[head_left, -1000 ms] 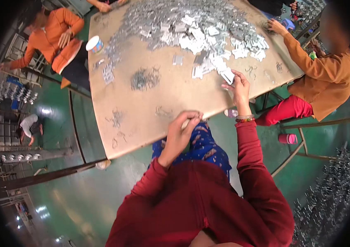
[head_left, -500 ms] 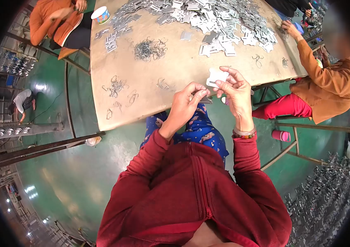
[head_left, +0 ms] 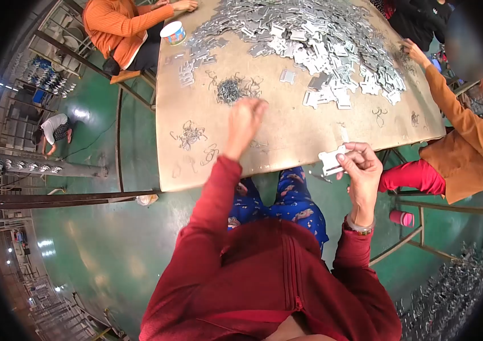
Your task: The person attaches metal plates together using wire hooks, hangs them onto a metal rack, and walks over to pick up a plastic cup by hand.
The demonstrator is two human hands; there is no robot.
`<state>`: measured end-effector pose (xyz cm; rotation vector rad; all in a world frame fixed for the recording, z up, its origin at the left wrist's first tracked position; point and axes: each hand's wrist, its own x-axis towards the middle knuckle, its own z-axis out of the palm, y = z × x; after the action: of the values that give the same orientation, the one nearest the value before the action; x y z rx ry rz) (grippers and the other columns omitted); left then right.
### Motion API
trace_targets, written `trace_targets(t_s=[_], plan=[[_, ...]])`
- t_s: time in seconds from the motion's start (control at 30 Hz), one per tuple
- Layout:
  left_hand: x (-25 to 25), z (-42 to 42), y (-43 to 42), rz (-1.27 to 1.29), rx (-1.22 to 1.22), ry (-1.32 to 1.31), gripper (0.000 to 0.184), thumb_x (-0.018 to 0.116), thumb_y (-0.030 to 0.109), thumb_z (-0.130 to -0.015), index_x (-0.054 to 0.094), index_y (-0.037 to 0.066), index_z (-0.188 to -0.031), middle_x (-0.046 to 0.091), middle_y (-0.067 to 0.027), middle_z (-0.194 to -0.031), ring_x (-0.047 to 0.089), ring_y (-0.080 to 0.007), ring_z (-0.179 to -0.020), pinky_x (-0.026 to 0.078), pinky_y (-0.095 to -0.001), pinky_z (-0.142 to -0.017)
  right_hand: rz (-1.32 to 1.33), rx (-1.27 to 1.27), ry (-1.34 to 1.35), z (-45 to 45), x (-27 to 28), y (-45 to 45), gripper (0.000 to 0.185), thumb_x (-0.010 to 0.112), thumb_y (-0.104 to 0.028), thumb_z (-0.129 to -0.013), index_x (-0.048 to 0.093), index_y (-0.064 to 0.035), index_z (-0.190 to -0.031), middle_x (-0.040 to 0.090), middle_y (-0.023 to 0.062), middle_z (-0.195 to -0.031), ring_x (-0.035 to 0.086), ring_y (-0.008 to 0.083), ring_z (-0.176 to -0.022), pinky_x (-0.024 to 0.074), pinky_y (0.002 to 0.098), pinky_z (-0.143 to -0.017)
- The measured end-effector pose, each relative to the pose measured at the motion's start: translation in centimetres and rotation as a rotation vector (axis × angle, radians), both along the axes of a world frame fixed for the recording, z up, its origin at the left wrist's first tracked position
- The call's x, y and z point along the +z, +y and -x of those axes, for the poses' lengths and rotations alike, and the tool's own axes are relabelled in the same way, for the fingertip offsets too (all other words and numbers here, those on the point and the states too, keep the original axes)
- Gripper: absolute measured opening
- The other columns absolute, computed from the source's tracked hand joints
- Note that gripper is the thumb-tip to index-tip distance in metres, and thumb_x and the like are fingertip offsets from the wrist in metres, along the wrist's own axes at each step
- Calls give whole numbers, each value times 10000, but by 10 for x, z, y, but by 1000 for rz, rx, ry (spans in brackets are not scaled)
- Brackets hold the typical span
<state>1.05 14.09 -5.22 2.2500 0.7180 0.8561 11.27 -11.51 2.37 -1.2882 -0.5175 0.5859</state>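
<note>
My right hand (head_left: 362, 170) pinches a small flat metal plate (head_left: 331, 162) with notched edges and a slot, just off the table's near edge. Thin wire bits seem to hang below the plate. My left hand (head_left: 244, 126) is over the table, fingers curled together; whether anything is between them is hidden. Just beyond it lies a tangled heap of bent wire hooks (head_left: 229, 91). A smaller cluster of wire hooks (head_left: 189, 135) sits to its left.
A big pile of metal plates (head_left: 310, 48) covers the table's far side. A paper tub (head_left: 173, 33) stands at the left edge of the table (head_left: 292, 128). Co-workers in orange (head_left: 117, 25) and brown (head_left: 472, 153) sit left and right. A pink cup (head_left: 402, 218) is lower right.
My left hand has left the plate and moved forward and left toward the wire heap. My right hand keeps the plate. The whole view has shifted, with the table lower and further right.
</note>
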Motion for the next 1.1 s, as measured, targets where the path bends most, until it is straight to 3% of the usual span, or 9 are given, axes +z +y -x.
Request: trace_targets(t_s=[0.17,0.27,0.37,0.43,0.5,0.7,0.8,0.9,1.1], plan=[[-24,-46,69,-399,-5,229,110,622,103,-712,679,21,-758,634,-170,-760,608,-328,-726,491,-413,-661,50,-6,26,2,-4,-7,202,656,53,-762,590,59,-953,637,100,-739,556,106,-576,438,216,-475],[-43,-59,75,-573,83,584,74,595,68,-668,669,61,-667,631,-132,-638,642,-266,-603,499,-429,-482,202,-72,7,10,1,-11,216,654,47,-746,589,63,-952,626,86,-747,554,107,-586,427,212,-484],[-46,-62,71,-633,71,604,110,578,108,-686,674,62,-711,651,-122,-736,631,-264,-729,503,-411,-534,230,-90,-48,14,-1,-9,220,643,30,-760,578,63,-968,623,85,-737,551,110,-582,421,213,-483],[-61,-74,79,-560,97,438,233,529,117,-744,590,20,-947,601,-152,-920,561,-308,-912,481,-417,-735,167,-34,-55,13,-4,-10,212,631,23,-782,572,60,-981,622,83,-736,541,106,-573,412,210,-479],[-9,-52,58,-620,123,326,294,518,65,-743,523,42,-1036,560,-165,-934,536,-309,-930,470,-393,-738,68,40,-78,9,-13,-11,201,622,17,-798,570,54,-988,620,78,-736,527,102,-564,403,206,-474],[2,-25,73,-523,66,261,248,502,71,-758,502,47,-1006,565,-186,-855,583,-344,-799,489,-458,-623,225,78,-152,24,-6,-5,212,601,-19,-821,589,67,-1014,625,84,-780,541,107,-609,425,220,-511],[-32,-20,97,-467,-90,210,79,493,18,-695,557,-10,-732,581,-233,-729,604,-349,-717,489,-440,-652,235,40,-217,34,-7,-2,225,597,19,-810,608,69,-1029,646,92,-870,585,111,-715,465,214,-593],[-34,-17,91,-233,-137,83,232,421,49,-794,570,5,-966,602,-242,-812,591,-398,-764,459,-476,-709,168,86,-100,41,-14,-6,214,622,45,-789,628,50,-1003,650,84,-862,586,93,-703,485,219,-566],[-4,-23,75,-139,-161,378,178,591,137,-774,654,34,-904,638,-212,-853,617,-372,-820,474,-436,-737,77,124,-6,49,-16,-13,206,657,-1,-792,630,24,-994,662,60,-840,575,60,-697,463,192,-584]])
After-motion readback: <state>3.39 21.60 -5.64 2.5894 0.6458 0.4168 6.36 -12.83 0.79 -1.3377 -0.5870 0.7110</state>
